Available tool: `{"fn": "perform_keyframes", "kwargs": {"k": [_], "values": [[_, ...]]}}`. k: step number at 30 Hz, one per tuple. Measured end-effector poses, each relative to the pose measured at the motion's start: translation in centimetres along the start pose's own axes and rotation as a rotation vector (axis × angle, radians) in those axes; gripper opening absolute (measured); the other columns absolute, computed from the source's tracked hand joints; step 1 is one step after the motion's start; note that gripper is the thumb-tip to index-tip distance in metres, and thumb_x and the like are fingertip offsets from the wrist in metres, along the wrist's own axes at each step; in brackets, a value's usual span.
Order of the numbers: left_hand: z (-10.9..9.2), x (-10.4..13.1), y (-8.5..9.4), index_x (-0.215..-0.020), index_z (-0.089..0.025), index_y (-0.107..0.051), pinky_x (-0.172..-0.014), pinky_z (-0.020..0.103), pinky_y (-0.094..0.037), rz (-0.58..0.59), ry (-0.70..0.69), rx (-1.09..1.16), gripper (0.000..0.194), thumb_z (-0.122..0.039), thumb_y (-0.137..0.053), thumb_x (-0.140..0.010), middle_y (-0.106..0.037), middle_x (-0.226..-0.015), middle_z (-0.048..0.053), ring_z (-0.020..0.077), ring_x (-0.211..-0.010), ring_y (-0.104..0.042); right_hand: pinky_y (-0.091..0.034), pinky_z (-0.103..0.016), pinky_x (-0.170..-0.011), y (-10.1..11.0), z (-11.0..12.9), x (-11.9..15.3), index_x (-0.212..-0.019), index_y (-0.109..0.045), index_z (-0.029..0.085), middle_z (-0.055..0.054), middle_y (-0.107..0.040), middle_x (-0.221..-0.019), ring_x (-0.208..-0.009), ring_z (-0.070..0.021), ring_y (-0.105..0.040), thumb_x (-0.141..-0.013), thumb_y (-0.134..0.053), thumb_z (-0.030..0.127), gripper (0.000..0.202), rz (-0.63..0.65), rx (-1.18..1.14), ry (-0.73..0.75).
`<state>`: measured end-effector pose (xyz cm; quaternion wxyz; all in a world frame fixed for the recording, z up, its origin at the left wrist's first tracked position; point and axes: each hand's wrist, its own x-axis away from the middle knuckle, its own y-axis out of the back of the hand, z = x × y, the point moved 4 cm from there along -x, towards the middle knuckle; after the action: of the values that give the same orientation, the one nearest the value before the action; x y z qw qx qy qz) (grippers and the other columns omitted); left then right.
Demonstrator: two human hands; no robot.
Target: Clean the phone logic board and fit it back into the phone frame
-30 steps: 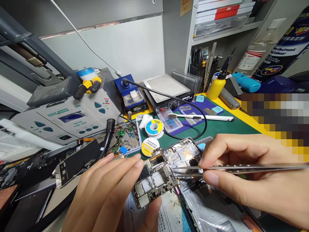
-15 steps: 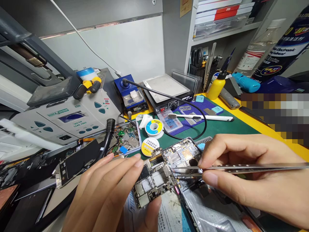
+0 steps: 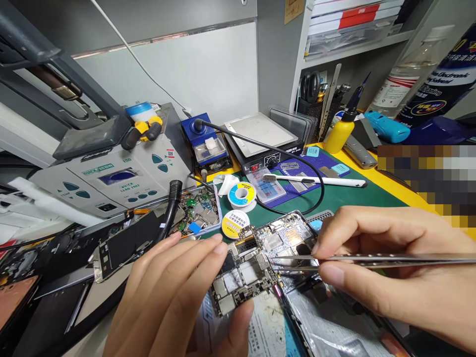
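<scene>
My left hand [image 3: 174, 292] grips a phone circuit board [image 3: 238, 285] by its left side, the fingers along the top edge and the thumb beneath. Metal shields and small chips cover the board. In my right hand [image 3: 375, 267], thumb and forefinger pinch a pair of metal tweezers [image 3: 357, 259]. The tweezer tips are slightly apart at the board's right edge; whether they touch it I cannot tell. Behind and to the right lies an opened phone housing [image 3: 323, 317] with electronics in its upper part, partly hidden by my right hand.
Solder reel [image 3: 241, 194], round tin [image 3: 235, 224] and a tray of board scraps [image 3: 201, 213] sit beyond the boards. A toothbrush [image 3: 320, 180] crosses the mat. The hot-air station [image 3: 111, 173] is at left, with its black hose [image 3: 169, 208]; a heating plate [image 3: 264, 136] is behind.
The whole view has shifted slightly, so things appear a little further right. My hands, the circuit board and the tweezers keep nearly the same positions relative to each other.
</scene>
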<state>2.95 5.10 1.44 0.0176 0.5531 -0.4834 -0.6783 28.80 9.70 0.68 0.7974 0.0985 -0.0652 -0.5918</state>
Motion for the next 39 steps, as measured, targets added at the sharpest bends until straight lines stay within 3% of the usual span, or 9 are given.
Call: {"fn": "perform_keyframes", "kwargs": {"k": [8, 15, 21, 26, 39], "values": [[0.20, 0.15, 0.45, -0.135, -0.004, -0.071, -0.132, 0.043, -0.048, 0.098, -0.070, -0.040, 0.048, -0.008, -0.080, -0.088, -0.073, -0.124, 0.013, 0.0231, -0.129, -0.068, -0.048, -0.016, -0.037, 0.04, 0.02, 0.17, -0.080, -0.081, 0.038, 0.006, -0.072, -0.062, -0.045, -0.0128, -0.058, -0.088, -0.092, 0.039, 0.014, -0.001, -0.022, 0.019], [0.22, 0.14, 0.22, -0.134, -0.007, -0.072, -0.130, 0.045, -0.049, 0.069, -0.035, -0.020, 0.045, -0.008, -0.080, -0.090, -0.075, -0.124, 0.012, 0.0237, -0.127, -0.070, -0.049, -0.017, -0.036, 0.14, 0.31, -0.22, -0.079, -0.081, 0.038, 0.005, -0.072, -0.061, -0.044, -0.0131, -0.058, -0.092, -0.090, 0.045, 0.017, -0.013, 0.036, 0.045], [0.25, 0.26, 0.08, -0.134, -0.009, -0.075, -0.131, 0.042, -0.049, 0.021, -0.021, 0.011, 0.045, -0.006, -0.081, -0.089, -0.079, -0.127, 0.010, 0.0228, -0.125, -0.073, -0.043, -0.020, -0.029, 0.12, 0.87, -0.32, -0.073, -0.080, 0.038, 0.003, -0.072, -0.058, -0.041, -0.0162, -0.059, -0.086, -0.089, 0.046, 0.018, -0.058, 0.096, 0.045], [0.65, 0.23, 0.13, -0.134, -0.011, -0.076, -0.133, 0.038, -0.047, 0.022, -0.018, 0.003, 0.044, -0.007, -0.082, -0.091, -0.080, -0.132, 0.010, 0.0211, -0.128, -0.073, -0.049, -0.019, -0.035, 0.05, 0.93, -0.37, -0.074, -0.081, 0.038, 0.003, -0.074, -0.058, -0.042, -0.0152, -0.058, -0.085, -0.088, 0.040, 0.013, -0.010, 0.052, 0.019], [0.70, 0.05, -0.18, -0.139, -0.013, -0.075, -0.133, 0.039, -0.049, 0.026, -0.016, 0.013, 0.050, -0.007, -0.083, -0.089, -0.081, -0.134, 0.009, 0.0227, -0.127, -0.074, -0.045, -0.018, -0.040, 0.01, 0.24, -0.10, -0.078, -0.081, 0.035, 0.004, -0.072, -0.062, -0.048, -0.0140, -0.054, -0.079, -0.096, 0.031, 0.015, 0.035, -0.058, -0.054]]}}
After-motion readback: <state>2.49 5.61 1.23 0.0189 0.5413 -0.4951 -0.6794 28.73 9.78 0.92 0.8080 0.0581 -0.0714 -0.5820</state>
